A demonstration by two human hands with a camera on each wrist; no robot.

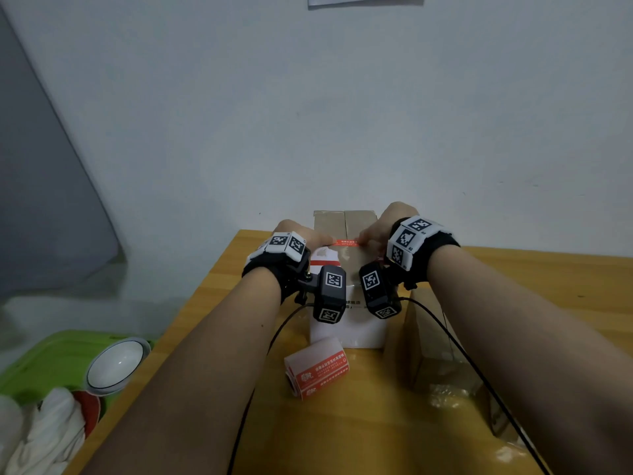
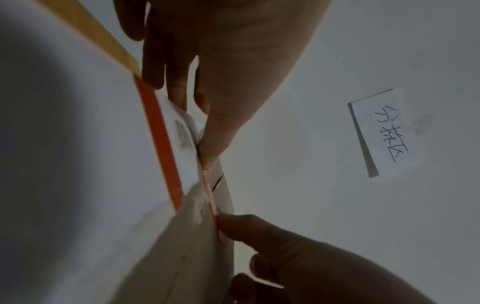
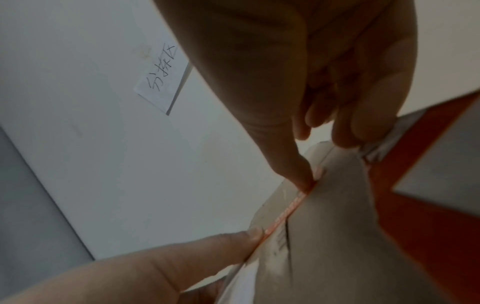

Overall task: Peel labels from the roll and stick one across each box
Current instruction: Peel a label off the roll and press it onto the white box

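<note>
Now | left hand [image 1: 301, 236], right hand [image 1: 380, 231] pinch label [image 1: 346, 242] | roll [image 1: 317, 371], bowl [image 1: 116, 365] nearby

Orange-and-white label roll [image 1: 317, 371], yellow table [image 1: 359, 440].

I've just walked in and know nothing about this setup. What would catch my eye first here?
Probably the two hands, left hand and right hand, meeting over a box at the far side of the wooden table, stretching a thin orange label between their fingertips. Next, the checkered markers strapped on both wrists, and the orange-and-white label roll lying on its side nearer the person.
</note>
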